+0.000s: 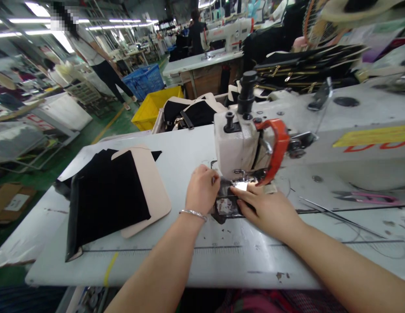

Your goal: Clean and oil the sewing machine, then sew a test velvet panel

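L hand curled, fingers gripping left edge of dark piece. R hand lies flat on it, pressing, not gripping. Piece sits between hands, long axis angled up-right to presser foot, R hand slightly nearer foot. Black panels w/ beige backing lie left on bench.

A small dark panel with pale, scuffed patches is lying flat on the white sewing table, its far edge sitting under the presser foot. The left hand, wearing a silver bangle, is pinching the panel's left edge beside the foot, while the right hand is pressing down across its right side.
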The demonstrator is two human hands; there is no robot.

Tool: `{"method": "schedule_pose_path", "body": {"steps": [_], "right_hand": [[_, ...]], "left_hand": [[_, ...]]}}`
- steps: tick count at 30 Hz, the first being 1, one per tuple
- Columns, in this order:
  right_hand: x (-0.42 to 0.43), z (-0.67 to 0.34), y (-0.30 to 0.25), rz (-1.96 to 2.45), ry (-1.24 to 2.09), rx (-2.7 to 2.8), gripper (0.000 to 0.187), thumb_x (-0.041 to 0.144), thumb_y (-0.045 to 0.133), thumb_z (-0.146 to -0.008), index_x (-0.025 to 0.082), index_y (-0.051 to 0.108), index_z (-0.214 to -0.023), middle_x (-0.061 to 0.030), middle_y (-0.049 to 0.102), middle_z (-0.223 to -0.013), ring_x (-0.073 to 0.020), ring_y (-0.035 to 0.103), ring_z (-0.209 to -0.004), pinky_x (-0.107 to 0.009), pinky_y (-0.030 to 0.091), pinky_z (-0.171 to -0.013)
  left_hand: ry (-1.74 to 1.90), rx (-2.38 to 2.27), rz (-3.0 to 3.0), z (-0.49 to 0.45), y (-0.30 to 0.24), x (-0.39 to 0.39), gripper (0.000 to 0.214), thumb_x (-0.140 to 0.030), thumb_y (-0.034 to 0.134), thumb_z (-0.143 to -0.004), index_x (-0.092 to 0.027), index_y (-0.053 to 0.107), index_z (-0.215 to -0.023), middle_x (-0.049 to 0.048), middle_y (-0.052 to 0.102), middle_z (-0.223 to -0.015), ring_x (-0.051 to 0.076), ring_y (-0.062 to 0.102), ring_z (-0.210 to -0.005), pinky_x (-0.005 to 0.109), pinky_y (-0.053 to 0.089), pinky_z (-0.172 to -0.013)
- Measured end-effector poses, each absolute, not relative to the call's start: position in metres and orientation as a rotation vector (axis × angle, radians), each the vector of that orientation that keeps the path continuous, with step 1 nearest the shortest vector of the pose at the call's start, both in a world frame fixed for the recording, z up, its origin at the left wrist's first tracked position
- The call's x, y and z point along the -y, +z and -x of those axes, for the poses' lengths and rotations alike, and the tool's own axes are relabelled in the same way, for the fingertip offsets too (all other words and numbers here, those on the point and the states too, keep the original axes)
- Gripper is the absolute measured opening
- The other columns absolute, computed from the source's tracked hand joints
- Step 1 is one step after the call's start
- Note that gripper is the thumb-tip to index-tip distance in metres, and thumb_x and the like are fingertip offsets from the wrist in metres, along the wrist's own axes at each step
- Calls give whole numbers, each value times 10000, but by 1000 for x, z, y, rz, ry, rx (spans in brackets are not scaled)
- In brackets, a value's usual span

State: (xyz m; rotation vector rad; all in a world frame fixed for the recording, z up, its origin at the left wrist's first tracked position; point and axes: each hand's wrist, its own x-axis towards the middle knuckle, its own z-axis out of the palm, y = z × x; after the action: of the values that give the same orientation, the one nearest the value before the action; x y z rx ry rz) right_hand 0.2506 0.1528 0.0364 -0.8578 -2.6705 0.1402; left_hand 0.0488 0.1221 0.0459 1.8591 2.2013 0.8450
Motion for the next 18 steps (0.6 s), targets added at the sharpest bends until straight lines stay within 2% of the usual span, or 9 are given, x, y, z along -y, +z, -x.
{"method": "schedule_pose_path", "body": {"steps": [2, 4, 9, 12, 15, 18], "right_hand": [[-149, -263, 46, 831, 159, 2678, 280, 332, 488, -960, 256, 666, -1163, -37, 674, -1042, -204, 588, -967, -370, 439, -880], [-146, -289, 55, 909, 152, 2649, 247, 356, 482, -969, 237, 685, -1045, -37, 662, -995, -189, 580, -964, -347, 447, -894], [-141, -364, 58, 1397, -78, 2491, 168, 230, 511, -933, 165, 662, -965, -97, 627, -940, -234, 565, -932, -385, 444, -862], [-141, -388, 48, 1459, -155, 2496, 119, 167, 528, -896, 170, 646, -888, -77, 619, -884, -221, 566, -902, -352, 441, -846], [-146, -415, 44, 1499, -213, 2457, 95, 198, 551, -885, 189, 644, -894, -55, 628, -907, -197, 565, -902, -317, 437, -857], [-159, -462, 47, 1566, -285, 2386, 146, 247, 536, -899, 187, 665, -933, -69, 640, -920, -225, 560, -921, -362, 429, -886]], "left_hand": [[922, -2292, -1876, -44, 43, -124, 190, -173, 582, -839, -181, 644, -1018, 99, 614, -1098, 266, 536, -1113, 444, 423, -1013], [971, -2363, -1905, -38, 41, -124, 289, -175, 578, -838, -179, 587, -1126, 105, 583, -1172, 277, 502, -1162, 465, 402, -1041], [1017, -2353, -1888, -26, 35, -125, 255, -198, 551, -824, -177, 564, -1078, 99, 568, -1094, 249, 548, -971, 426, 458, -951], [1007, -2356, -1789, -21, 30, -126, 254, -262, 554, -822, -182, 569, -1063, 79, 565, -1022, 239, 572, -872, 408, 485, -862], [1021, -2399, -1741, -15, 25, -125, 308, -315, 563, -810, -173, 583, -1082, 66, 566, -979, 238, 579, -840, 397, 492, -812], [1136, -2393, -1690, -13, 23, -121, 343, -317, 557, -809, -173, 600, -1118, 71, 576, -1019, 239, 588, -870, 401, 492, -830]]}}
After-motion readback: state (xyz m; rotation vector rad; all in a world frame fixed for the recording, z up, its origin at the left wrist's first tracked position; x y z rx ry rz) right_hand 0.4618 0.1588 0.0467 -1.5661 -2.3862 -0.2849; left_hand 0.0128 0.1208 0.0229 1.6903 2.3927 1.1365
